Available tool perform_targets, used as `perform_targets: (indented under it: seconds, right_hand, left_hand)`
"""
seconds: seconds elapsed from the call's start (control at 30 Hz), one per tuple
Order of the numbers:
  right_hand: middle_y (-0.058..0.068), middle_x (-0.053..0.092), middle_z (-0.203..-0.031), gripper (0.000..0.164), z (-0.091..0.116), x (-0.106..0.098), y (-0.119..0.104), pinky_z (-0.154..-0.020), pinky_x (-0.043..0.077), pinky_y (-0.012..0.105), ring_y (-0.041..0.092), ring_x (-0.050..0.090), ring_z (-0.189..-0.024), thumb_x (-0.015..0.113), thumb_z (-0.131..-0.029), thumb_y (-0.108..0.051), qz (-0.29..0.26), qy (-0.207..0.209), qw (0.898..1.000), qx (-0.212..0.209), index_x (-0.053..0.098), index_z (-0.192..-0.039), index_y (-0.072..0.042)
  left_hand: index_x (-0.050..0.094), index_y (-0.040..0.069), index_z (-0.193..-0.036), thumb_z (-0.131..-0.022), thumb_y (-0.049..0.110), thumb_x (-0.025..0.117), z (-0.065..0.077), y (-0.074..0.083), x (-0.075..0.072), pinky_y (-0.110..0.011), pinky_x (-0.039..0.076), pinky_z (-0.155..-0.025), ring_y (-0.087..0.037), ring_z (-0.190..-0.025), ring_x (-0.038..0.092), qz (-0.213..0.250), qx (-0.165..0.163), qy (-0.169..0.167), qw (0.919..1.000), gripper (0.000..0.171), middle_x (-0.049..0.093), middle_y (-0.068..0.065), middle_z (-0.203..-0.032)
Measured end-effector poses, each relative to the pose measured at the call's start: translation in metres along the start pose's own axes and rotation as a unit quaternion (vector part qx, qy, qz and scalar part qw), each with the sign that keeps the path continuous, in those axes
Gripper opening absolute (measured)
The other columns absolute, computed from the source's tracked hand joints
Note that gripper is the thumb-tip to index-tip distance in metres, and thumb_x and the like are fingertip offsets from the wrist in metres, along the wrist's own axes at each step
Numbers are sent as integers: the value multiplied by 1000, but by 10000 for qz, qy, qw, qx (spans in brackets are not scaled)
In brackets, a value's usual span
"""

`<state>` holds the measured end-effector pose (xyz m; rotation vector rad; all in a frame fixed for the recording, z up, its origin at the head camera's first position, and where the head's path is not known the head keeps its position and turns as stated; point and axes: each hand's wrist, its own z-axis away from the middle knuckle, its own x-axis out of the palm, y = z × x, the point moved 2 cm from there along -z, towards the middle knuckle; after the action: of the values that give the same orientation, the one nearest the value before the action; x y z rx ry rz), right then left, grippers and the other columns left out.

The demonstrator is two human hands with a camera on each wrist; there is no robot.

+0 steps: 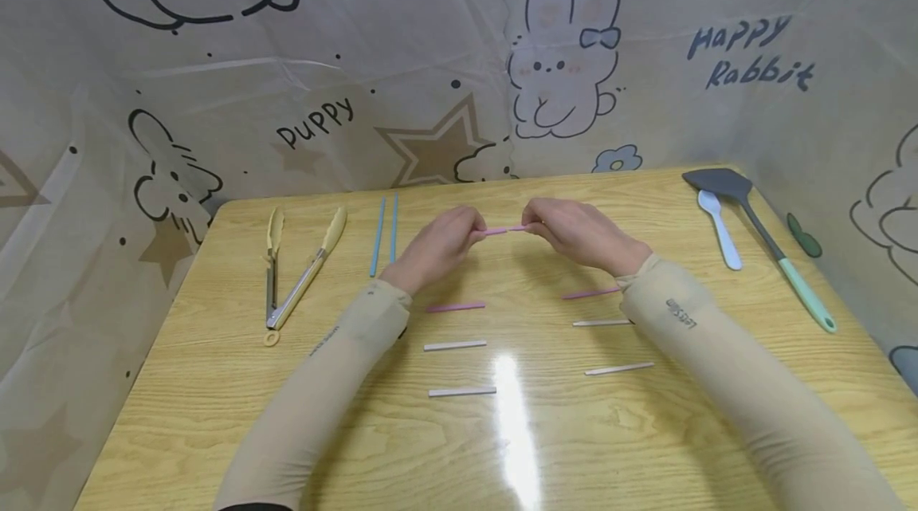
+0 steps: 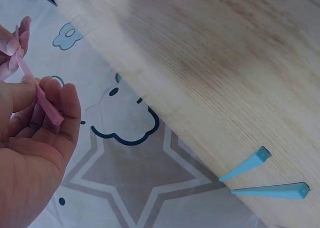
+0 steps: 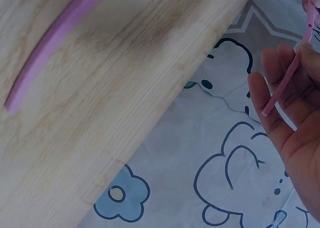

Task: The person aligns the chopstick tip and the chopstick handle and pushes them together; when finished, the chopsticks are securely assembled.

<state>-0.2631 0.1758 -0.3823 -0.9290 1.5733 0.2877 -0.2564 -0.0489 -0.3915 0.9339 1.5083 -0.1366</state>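
My left hand [image 1: 446, 238] and right hand [image 1: 579, 230] are raised toward the far side of the table, facing each other. A short pink stick [image 2: 49, 106] is pinched between the thumb and fingers of the left hand, its squared end showing in the left wrist view. The right hand pinches another pink stick [image 3: 282, 87]. Their inner ends almost meet between the hands in the head view. Nearer the body, a pink stick [image 1: 455, 307] lies on the left, and another pink stick [image 1: 590, 293] lies partly behind the right forearm.
White sticks lie in two columns, among them one at left [image 1: 455, 345] and one at right [image 1: 619, 369]. Two long blue sticks [image 1: 378, 238] lie left of the hands. Tongs [image 1: 304, 285] stand spread at far left; a spatula [image 1: 767, 224] and pale blue spoon [image 1: 719, 228] lie at right.
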Motion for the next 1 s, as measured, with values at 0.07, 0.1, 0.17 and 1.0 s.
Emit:
perform_targets:
  seconds: [0.07,0.1,0.17,1.0]
  right_hand:
    - [0,66,-91,5,0,1,0,-63,51,32,12,57,-73,61,-100,-14,7,12,10000,-16,62,-100,-10]
    - [0,66,-91,6,-1,1,1,-63,51,32,12,57,-73,60,-100,-15,10,21,10000,-29,62,-100,-10]
    - [-1,66,-90,7,-1,2,1,-63,51,31,12,57,-73,60,-100,-15,30,49,10000,-63,63,-100,-9]
    - [2,68,-92,6,-3,3,-5,-66,55,33,16,64,-78,61,-99,-13,207,-7,9997,-132,64,-99,-8]
  left_hand:
    - [61,4,-105,-102,14,55,-1,1,1,-28,49,-85,-18,-96,58,-65,-5,-38,10000,12,62,-5,-104]
    - [61,4,-105,-102,14,55,-1,1,1,-28,49,-85,-17,-96,58,-92,-14,-54,9999,13,62,-5,-104]
    - [61,4,-106,-102,15,55,-1,1,1,-28,49,-86,-17,-97,58,-144,-34,-67,9999,13,62,-5,-105]
    - [63,-1,-108,-102,13,54,-6,7,4,-27,50,-90,-21,-102,60,-577,167,-211,9980,17,63,-10,-107]
